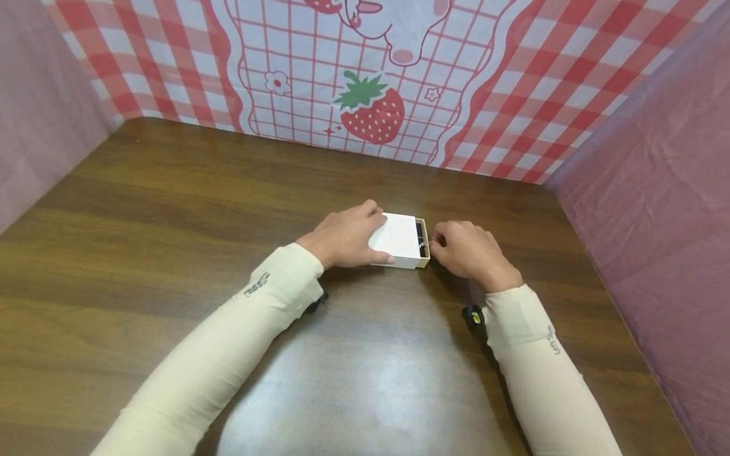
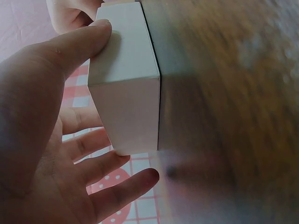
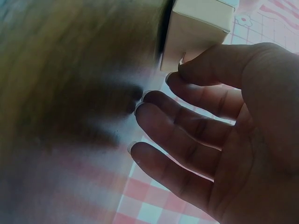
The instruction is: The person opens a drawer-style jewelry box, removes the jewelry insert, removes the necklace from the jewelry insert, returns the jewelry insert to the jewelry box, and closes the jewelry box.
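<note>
A white sliding box (image 1: 397, 237) lies on the wooden table, its inner drawer (image 1: 422, 261) slid part way out on the right. Dark contents show in the drawer's open strip. My left hand (image 1: 349, 237) grips the white outer sleeve (image 2: 124, 51), thumb along the near side and fingers at the far side. At the drawer's right end is my right hand (image 1: 469, 250), thumb and forefinger pinching a small light pull tab (image 3: 182, 58) on the tan end wall (image 3: 194, 35). Its other fingers are loosely bent near the tabletop.
The brown wooden table (image 1: 142, 253) spreads around the box. Behind it hangs a red-and-white checked cloth (image 1: 188, 63) with a strawberry print. Pink cloth (image 1: 656, 164) hangs along the right side and another at the left.
</note>
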The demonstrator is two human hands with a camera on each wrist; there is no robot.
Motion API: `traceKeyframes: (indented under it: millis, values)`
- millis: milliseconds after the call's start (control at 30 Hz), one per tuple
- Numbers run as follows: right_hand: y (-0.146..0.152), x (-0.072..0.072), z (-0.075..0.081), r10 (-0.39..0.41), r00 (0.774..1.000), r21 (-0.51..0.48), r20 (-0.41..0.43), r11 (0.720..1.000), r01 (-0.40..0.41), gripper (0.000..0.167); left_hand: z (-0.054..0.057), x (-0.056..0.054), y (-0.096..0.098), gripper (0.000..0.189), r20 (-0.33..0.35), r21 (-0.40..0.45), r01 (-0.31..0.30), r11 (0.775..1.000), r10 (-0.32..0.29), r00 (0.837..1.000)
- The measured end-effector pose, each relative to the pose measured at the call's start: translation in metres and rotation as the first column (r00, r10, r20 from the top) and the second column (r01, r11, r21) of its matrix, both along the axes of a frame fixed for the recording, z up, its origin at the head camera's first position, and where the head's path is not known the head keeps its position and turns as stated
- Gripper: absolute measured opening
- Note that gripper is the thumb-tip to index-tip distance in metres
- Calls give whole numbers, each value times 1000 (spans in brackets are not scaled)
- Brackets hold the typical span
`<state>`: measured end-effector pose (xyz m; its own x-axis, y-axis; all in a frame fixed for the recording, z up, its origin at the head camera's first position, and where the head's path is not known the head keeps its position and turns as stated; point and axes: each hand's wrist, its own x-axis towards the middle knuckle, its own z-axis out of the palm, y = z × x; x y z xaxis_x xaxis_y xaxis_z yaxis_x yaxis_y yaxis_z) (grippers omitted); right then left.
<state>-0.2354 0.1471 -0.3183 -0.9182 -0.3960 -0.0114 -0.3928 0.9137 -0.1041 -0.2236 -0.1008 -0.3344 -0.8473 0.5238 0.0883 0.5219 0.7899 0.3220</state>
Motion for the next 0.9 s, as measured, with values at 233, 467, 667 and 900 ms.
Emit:
traceKeyframes:
  millis: [233, 467, 667, 900]
  values:
    - [3, 1, -1, 2, 1000, -3, 14, 1000, -2, 12, -2, -1, 1, 75, 7, -2, 3, 1000, -3, 1000]
    - [2, 0, -2, -12, 999, -14, 31, 1000, 12, 11, -2, -2, 1, 75, 7, -5, 2, 1000, -2, 1000]
    - [2, -1, -1, -17, 999, -22, 28, 1000, 18, 12, -1, -3, 1, 77, 7, -9, 1, 1000, -1, 1000]
    - [1, -1, 0, -10, 1000, -13, 26, 1000, 10, 13, 0, -2, 0, 77, 11, -12, -1, 1000, 1, 1000]
